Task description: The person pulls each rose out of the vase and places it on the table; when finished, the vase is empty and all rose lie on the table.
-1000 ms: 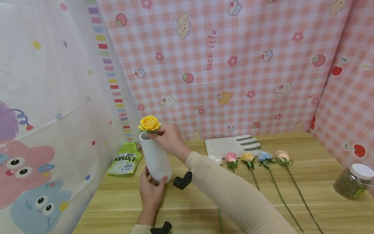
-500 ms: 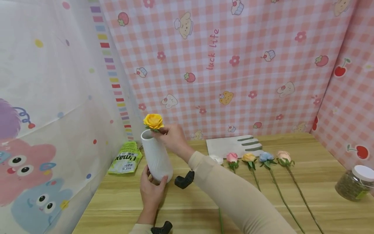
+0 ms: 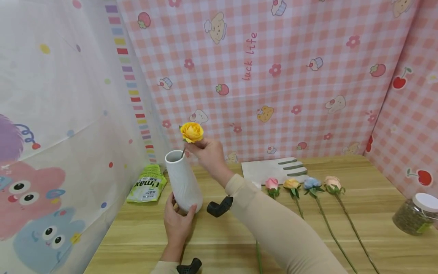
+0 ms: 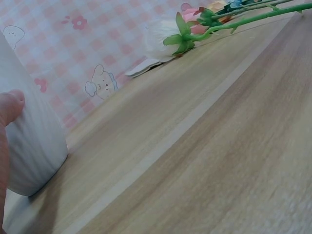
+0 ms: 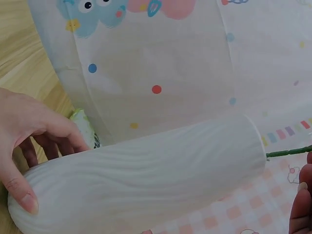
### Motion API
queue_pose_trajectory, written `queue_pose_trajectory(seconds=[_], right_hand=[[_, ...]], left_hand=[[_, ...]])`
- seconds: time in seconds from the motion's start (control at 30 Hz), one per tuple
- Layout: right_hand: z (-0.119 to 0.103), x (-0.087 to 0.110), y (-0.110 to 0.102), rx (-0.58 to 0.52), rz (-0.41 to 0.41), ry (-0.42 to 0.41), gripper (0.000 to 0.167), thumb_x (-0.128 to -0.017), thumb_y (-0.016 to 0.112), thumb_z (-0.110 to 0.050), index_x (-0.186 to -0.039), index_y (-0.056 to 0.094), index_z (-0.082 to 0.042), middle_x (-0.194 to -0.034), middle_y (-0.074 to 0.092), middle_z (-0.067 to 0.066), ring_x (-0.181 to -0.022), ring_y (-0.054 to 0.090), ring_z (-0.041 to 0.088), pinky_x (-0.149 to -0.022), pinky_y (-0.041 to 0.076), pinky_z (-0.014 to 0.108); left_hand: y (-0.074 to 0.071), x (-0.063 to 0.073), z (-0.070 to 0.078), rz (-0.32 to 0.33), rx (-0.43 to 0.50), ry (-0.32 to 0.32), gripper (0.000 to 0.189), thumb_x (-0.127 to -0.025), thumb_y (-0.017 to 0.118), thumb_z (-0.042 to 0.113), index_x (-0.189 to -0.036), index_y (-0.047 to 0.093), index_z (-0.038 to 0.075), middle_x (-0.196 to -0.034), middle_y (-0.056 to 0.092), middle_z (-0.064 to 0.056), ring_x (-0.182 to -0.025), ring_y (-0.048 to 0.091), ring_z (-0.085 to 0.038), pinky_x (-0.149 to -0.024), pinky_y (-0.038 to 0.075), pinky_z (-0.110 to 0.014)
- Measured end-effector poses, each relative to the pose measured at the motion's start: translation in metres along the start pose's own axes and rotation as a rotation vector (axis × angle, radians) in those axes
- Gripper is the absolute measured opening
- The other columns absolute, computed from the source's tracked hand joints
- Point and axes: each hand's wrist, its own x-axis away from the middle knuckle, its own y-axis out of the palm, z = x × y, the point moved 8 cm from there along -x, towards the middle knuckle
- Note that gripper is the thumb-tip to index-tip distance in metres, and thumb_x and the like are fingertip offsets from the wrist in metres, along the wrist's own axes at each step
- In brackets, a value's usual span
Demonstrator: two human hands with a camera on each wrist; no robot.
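A white ribbed vase stands on the wooden table at the left. Low on its body, my left hand grips it, thumb and fingers around the base; the left wrist view shows the thumb against the vase wall. Above and right of the mouth, my right hand pinches a yellow rose just beneath its bloom. In the right wrist view the rose's green stem enters the vase mouth; its lower part is hidden inside.
Several roses lie in a row at the right: pink, yellow-orange, blue, peach, plus a white one. Behind them lies a white glove. A green packet sits left, a lidded jar far right.
My right hand has risen and moved right with the yellow rose, so more stem shows above the vase mouth. My left hand and the vase have stayed in place.
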Motion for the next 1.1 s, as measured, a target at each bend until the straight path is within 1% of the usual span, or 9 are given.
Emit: queue_pose_trajectory(seconds=[0.07, 0.3, 0.43, 0.53, 0.63, 0.73, 0.8, 0.9, 1.1], right_hand=[[-0.003, 0.0, -0.003, -0.017, 0.014, -0.003, 0.022, -0.084, 0.076, -0.026, -0.098, 0.077, -0.01, -0.091, 0.074, -0.003, -0.092, 0.066, 0.008, -0.083, 0.054, 0.029], [-0.008, 0.002, -0.018, -0.113, 0.066, 0.008, 0.024, -0.085, 0.075, -0.025, -0.099, 0.075, -0.005, -0.091, 0.073, 0.004, -0.082, 0.068, 0.019, -0.08, 0.055, 0.031], [-0.01, 0.004, -0.03, -0.185, 0.106, -0.013, 0.025, -0.084, 0.075, -0.021, -0.1, 0.074, -0.002, -0.09, 0.073, 0.008, -0.08, 0.069, 0.023, -0.079, 0.056, 0.034], [-0.013, 0.005, -0.039, -0.232, 0.123, -0.028, 0.024, -0.085, 0.074, -0.017, -0.102, 0.072, -0.001, -0.088, 0.073, 0.009, -0.075, 0.068, 0.022, -0.077, 0.057, 0.04], [-0.017, 0.006, -0.049, -0.244, 0.144, -0.046, 0.022, -0.086, 0.072, -0.016, -0.102, 0.071, -0.001, -0.083, 0.073, 0.007, -0.071, 0.067, 0.018, -0.073, 0.056, 0.039], [-0.021, 0.006, -0.06, -0.277, 0.166, -0.06, 0.023, -0.087, 0.071, -0.015, -0.104, 0.069, 0.001, -0.083, 0.072, 0.006, -0.072, 0.067, 0.016, -0.069, 0.056, 0.035], [-0.021, 0.006, -0.068, -0.313, 0.182, -0.053, 0.024, -0.088, 0.071, -0.015, -0.105, 0.068, 0.001, -0.085, 0.072, 0.005, -0.074, 0.067, 0.016, -0.069, 0.056, 0.033], [-0.019, 0.006, -0.086, -0.396, 0.222, -0.031, 0.027, -0.088, 0.07, -0.017, -0.106, 0.066, 0.002, -0.086, 0.071, 0.004, -0.075, 0.067, 0.016, -0.071, 0.056, 0.031], [-0.013, 0.014, -0.137, -0.589, 0.303, -0.004, 0.02, -0.089, 0.069, -0.018, -0.101, 0.068, -0.002, -0.089, 0.072, 0.009, -0.075, 0.069, 0.016, -0.067, 0.055, 0.024]], left_hand=[[0.0, 0.001, 0.0, 0.0, 0.002, -0.001, 0.084, -0.071, 0.086, 0.026, -0.139, 0.042, 0.002, -0.125, 0.054, -0.018, -0.112, 0.055, -0.03, -0.082, 0.054, -0.047], [-0.001, 0.002, -0.001, -0.006, -0.001, -0.022, 0.083, -0.072, 0.086, 0.026, -0.139, 0.043, 0.003, -0.125, 0.054, -0.018, -0.113, 0.055, -0.03, -0.083, 0.054, -0.048], [-0.001, 0.001, -0.001, -0.01, -0.002, -0.029, 0.082, -0.072, 0.085, 0.026, -0.139, 0.043, 0.003, -0.125, 0.055, -0.017, -0.113, 0.055, -0.03, -0.083, 0.054, -0.047], [-0.002, 0.001, -0.002, -0.009, 0.004, -0.031, 0.081, -0.072, 0.085, 0.025, -0.139, 0.043, 0.004, -0.125, 0.055, -0.017, -0.112, 0.055, -0.03, -0.083, 0.054, -0.047], [-0.002, 0.001, -0.002, -0.009, 0.004, -0.035, 0.081, -0.072, 0.085, 0.024, -0.139, 0.043, 0.004, -0.125, 0.055, -0.017, -0.112, 0.055, -0.03, -0.083, 0.054, -0.047], [-0.003, 0.0, -0.002, -0.005, -0.001, -0.034, 0.082, -0.072, 0.086, 0.024, -0.139, 0.043, 0.003, -0.125, 0.054, -0.017, -0.112, 0.055, -0.03, -0.083, 0.054, -0.047], [-0.003, 0.0, -0.001, -0.001, -0.006, -0.031, 0.082, -0.072, 0.086, 0.024, -0.138, 0.043, 0.003, -0.125, 0.055, -0.017, -0.112, 0.055, -0.03, -0.083, 0.054, -0.047], [-0.003, 0.0, 0.0, 0.0, -0.003, -0.023, 0.081, -0.072, 0.086, 0.024, -0.138, 0.044, 0.003, -0.124, 0.055, -0.018, -0.112, 0.055, -0.031, -0.083, 0.054, -0.047], [-0.003, -0.002, 0.001, -0.006, 0.005, -0.018, 0.081, -0.072, 0.085, 0.024, -0.138, 0.043, 0.003, -0.124, 0.055, -0.018, -0.112, 0.055, -0.031, -0.083, 0.054, -0.047]])
